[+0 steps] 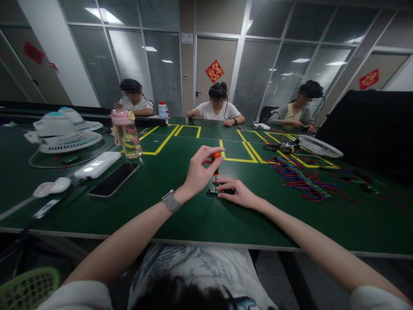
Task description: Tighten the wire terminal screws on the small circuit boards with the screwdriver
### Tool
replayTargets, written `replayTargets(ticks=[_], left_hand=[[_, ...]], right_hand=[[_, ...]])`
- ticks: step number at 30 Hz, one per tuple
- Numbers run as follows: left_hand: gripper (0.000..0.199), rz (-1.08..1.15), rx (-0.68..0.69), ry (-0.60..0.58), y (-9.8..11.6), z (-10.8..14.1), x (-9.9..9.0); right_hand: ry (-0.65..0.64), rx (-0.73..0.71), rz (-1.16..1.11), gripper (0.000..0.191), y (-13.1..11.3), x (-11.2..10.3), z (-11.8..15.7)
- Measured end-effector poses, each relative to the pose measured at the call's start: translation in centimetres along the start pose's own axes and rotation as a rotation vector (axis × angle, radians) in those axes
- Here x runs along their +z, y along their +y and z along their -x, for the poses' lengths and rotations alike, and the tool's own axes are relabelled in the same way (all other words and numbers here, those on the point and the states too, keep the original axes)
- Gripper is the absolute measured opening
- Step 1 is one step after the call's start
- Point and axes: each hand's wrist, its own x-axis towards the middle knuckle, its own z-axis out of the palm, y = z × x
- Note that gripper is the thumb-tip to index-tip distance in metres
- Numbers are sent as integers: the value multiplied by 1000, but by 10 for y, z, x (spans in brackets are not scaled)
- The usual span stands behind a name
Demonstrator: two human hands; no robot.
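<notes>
My left hand [203,168] is closed around the handle of an upright screwdriver [216,158], orange and black. Its thin shaft points straight down onto a small black piece with a green circuit board [213,192] lying on the table. My right hand [238,193] rests low on the table with its fingers over the right part of that piece, holding it down. The fingers hide much of the piece, and the screw under the tip is too small to make out. A grey-banded watch sits on my left wrist.
On the green table [180,224], a phone [114,180], a white power strip [97,165], a pink-lidded bottle [126,133] and white fans [69,140] stand to the left. Wired circuit boards [301,177] and a fan grille [319,145] lie right. Several people sit opposite.
</notes>
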Motion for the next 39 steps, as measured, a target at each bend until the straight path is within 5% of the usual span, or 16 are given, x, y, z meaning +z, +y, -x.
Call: replayTargets(ticks=[12, 20, 27, 34, 39], left_hand=[[37, 194, -86, -181, -1, 1, 5], [26, -162, 92, -36, 2, 3, 0], [33, 55, 46, -52, -1, 2, 2], [21, -154, 129, 16, 3, 2, -1], [31, -113, 109, 2, 2, 3, -1]], right_hand=[[-8, 16, 1, 24, -1, 0, 0], [3, 7, -15, 24, 1, 1, 0], [3, 10, -10, 25, 0, 1, 0], [5, 5, -4, 24, 0, 1, 1], [8, 2, 10, 25, 0, 1, 1]])
